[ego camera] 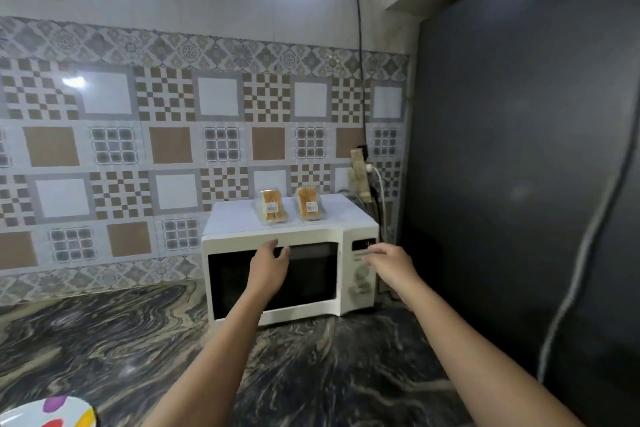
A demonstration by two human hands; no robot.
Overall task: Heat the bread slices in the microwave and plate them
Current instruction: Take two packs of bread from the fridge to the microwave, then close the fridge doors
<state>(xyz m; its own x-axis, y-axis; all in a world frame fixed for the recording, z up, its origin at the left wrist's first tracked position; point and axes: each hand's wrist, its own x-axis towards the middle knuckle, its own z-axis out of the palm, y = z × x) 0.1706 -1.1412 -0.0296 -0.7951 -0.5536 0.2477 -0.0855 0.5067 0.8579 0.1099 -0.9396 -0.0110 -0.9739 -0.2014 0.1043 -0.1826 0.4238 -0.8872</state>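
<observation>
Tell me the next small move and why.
Probably pull open the dark glass door of the white microwave: it is shut, the left hand reaches its top edge, and two clear-wrapped bread packets sit on top.

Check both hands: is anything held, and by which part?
Nothing is held. The left hand is open at the top edge of the microwave door; contact cannot be told. The right hand is open near the control panel, blurred.
</observation>
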